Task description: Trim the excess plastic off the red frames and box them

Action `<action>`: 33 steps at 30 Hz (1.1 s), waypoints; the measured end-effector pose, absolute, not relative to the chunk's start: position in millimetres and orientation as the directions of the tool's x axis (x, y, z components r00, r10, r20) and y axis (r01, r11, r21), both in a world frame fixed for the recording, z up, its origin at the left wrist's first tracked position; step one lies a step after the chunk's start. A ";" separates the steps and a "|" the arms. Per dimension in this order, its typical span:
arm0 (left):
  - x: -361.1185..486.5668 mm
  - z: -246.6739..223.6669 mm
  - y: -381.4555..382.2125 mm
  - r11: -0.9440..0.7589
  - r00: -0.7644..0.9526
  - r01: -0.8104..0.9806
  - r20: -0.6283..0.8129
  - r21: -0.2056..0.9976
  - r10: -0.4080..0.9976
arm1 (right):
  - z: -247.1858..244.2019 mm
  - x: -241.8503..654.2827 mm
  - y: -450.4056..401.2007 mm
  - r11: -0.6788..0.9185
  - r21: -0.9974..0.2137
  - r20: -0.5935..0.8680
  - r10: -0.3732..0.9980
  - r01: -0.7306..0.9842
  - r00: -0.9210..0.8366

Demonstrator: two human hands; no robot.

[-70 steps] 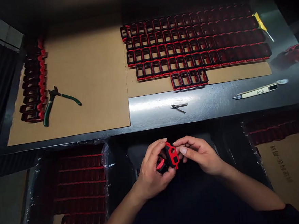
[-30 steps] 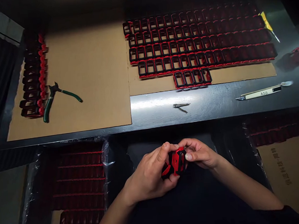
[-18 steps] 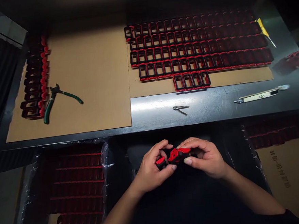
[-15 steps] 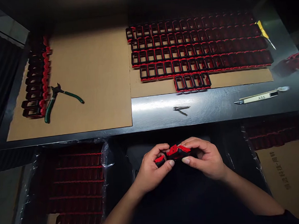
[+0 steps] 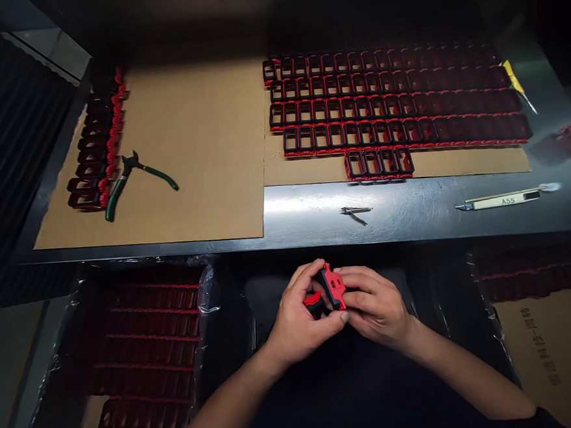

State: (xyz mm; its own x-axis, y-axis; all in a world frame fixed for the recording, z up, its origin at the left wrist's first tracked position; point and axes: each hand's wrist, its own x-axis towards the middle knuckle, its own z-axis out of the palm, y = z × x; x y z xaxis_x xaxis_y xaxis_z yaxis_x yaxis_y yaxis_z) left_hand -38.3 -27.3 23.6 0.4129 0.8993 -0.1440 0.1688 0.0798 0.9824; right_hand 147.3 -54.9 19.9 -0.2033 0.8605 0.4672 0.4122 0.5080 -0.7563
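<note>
In front of my body, below the bench edge, both hands hold a red and black plastic frame [image 5: 337, 285]. Its red side, with small dark openings, faces up and to the right. My left hand [image 5: 293, 321] has its fingers and thumb closed around the black part. A second red and black end shows inside that palm; whether it belongs to the same frame I cannot tell. My right hand [image 5: 377, 302] is closed against the frame's right side, with its fingertips partly hidden behind the red face.
Rows of similar frames [image 5: 334, 111] stand on cardboard on the bench. Green-handled cutters [image 5: 118, 193] lie beside a column of frames [image 5: 93, 154] at left. A small metal clipper [image 5: 356, 212], a white A55 knife [image 5: 504, 201] and a yellow-handled tool [image 5: 513, 77] lie rightward. Plastic-lined boxes flank me.
The frame has been turned in my hands, and its flat red side now shows. My right hand has come in closer to the left. The whole view has shifted slightly.
</note>
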 end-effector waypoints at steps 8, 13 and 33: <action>-49.3 23.6 -30.2 -0.310 0.419 0.229 0.194 0.923 0.887 | 24.3 203.8 6.8 0.116 -0.456 0.375 0.924 0.882 0.072; -53.1 20.9 -31.1 -0.366 0.465 0.141 0.265 0.920 0.845 | 18.2 213.8 21.8 0.110 -0.387 0.351 0.936 0.915 0.036; -47.4 23.4 -22.6 -0.519 0.550 0.104 0.385 0.848 0.741 | 54.8 170.5 -80.2 0.480 -0.758 0.414 0.877 0.442 -0.244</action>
